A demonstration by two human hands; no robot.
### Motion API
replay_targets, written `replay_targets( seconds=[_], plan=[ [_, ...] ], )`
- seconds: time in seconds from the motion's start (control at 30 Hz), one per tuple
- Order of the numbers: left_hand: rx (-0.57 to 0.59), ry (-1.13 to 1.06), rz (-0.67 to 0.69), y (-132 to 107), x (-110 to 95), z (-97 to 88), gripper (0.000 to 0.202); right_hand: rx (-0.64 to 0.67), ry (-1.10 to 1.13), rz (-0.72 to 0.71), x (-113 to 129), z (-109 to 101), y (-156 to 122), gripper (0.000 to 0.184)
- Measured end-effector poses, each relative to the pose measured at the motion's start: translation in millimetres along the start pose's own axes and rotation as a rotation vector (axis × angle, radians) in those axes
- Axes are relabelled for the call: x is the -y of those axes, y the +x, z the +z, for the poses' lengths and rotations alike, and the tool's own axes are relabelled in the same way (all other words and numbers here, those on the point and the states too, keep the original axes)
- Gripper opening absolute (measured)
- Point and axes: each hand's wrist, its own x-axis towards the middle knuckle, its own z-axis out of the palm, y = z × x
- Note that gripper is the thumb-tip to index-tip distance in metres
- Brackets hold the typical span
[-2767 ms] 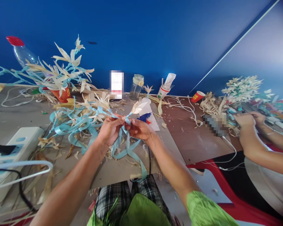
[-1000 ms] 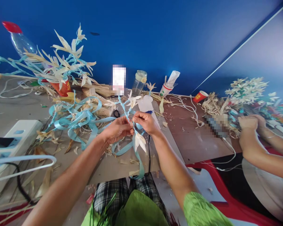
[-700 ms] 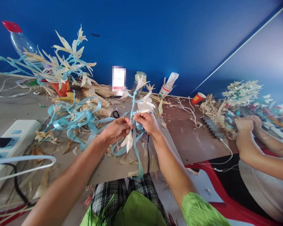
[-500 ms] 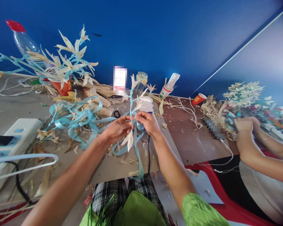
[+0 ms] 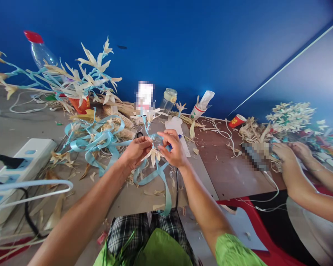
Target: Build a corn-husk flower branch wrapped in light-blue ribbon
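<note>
My left hand (image 5: 138, 149) is closed, pinching the stem of a branch of pale corn-husk flowers wrapped in light blue ribbon. The branch's upper stem (image 5: 146, 125) rises above my fingertips, and a husk flower (image 5: 154, 156) hangs point-down between my hands. My right hand (image 5: 172, 147) curls beside the stem, index finger and thumb bent around the light blue ribbon (image 5: 157, 138); the exact grip is partly hidden. A long ribbon tail (image 5: 166, 194) drops toward the table's front edge. More tangled ribbon (image 5: 96, 138) lies left of my hands.
Husk flowers stand in a red cup (image 5: 80, 105) at back left. Corn cobs (image 5: 124, 133), a glass jar (image 5: 169, 99) and a white-and-red cup (image 5: 197, 111) sit behind. A power strip (image 5: 27, 159) lies left. At right, a co-worker's hands (image 5: 284, 151) are near a phone (image 5: 255, 157).
The branch has tipped left and away, lower than before. My right fingers have spread from a tight pinch into a curve around the ribbon. The view has shifted slightly left.
</note>
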Motion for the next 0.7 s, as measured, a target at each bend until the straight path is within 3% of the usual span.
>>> replay_targets(
  seconds=[0.1,0.23,0.33,0.43,0.5,0.63,0.7],
  plan=[
    [-0.017,0.008,-0.008,-3,-2,3.1,0.022,0.055,-0.001,-0.063,3,5,-1,0.028],
    [-0.010,-0.033,0.026,-6,-2,9.6,0.022,-0.017,0.016,-0.082,5,9,-1,0.014],
    [0.012,-0.052,0.041,-5,-1,11.1,0.023,-0.072,0.030,-0.074,8,10,-1,0.013],
    [0.005,-0.061,0.051,-3,1,9.2,0.024,-0.027,0.068,-0.066,7,12,-1,0.016],
    [0.025,-0.064,0.059,-1,3,6.9,0.025,-0.036,0.113,0.020,4,16,-1,0.014],
    [0.099,-0.033,0.036,1,8,3.8,0.026,-0.177,0.387,0.390,-5,22,1,0.020],
    [0.121,-0.018,0.023,0,9,3.8,0.025,-0.226,0.539,0.502,-7,23,3,0.023]
  ],
)
